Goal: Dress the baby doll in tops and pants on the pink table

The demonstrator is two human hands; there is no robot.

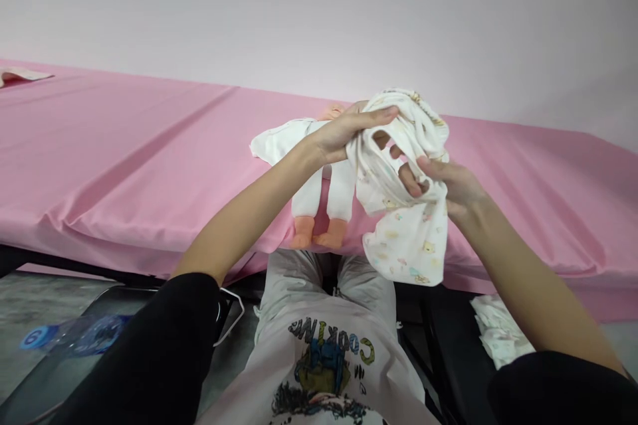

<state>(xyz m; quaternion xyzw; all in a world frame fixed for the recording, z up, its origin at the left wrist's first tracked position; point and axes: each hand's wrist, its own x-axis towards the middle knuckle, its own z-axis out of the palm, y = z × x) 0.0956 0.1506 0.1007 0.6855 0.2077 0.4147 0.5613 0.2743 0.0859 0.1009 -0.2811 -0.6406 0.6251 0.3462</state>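
Left hand and right hand, both pinching printed garment, bunched between them

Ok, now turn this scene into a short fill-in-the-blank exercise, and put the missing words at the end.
1. The doll lies on a cover that is coloured ____.
2. Counting the left hand and the right hand, ____ hands hold the printed cloth.
3. The cap of the bottle is coloured ____.
4. The largest word printed on the shirt reads ____.

Missing words: pink; two; blue; COOKING.
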